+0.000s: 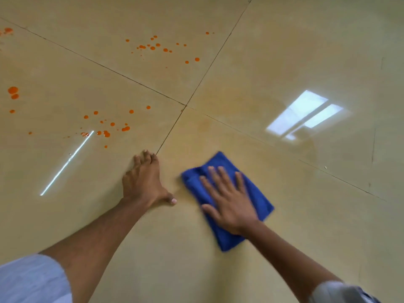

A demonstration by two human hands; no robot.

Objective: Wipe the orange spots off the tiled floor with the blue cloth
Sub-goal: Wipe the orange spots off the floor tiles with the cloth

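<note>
**Inspector:** Condition of the cleaning item?

**Assistant:** The blue cloth (227, 200) is a deep, even blue, folded into a rough rectangle, lying flat on the tiled floor (284, 62) on the near-right tile, just right of the point where a grout line runs toward the viewer. Its edges look soft and slightly blurred. It appears plush, though the weave cannot be made out.

**Inspector:** Who has hold of it?

**Assistant:** The right hand (227, 200) lies palm-down on top of it, fingers straight and spread, pressing rather than gripping. Nothing is curled round the fabric.

**Inspector:** And the other hand?

**Assistant:** The left hand (144, 182) is planted on the floor just beside the cloth, apart from it, fingers extended forward and thumb out to the side. It holds nothing.

**Inspector:** Soiling observed?

**Assistant:** Orange spots (109, 127) lie scattered on the left tile, ahead of the left hand, as round drops of mixed size. A second cluster (157, 47) sits on the far tile, and larger blots (13, 92) show at the left edge. All are well apart from the cloth.

**Inspector:** Floor surface?

**Assistant:** Glossy beige tiles with thin dark grout lines; a window reflection (306, 114) shows on the right and a bright streak (67, 162) on the left.

**Inspector:** Any brands, labels, writing?

**Assistant:** None legible on cloth, floor or the pale sleeves (32, 278).
</note>
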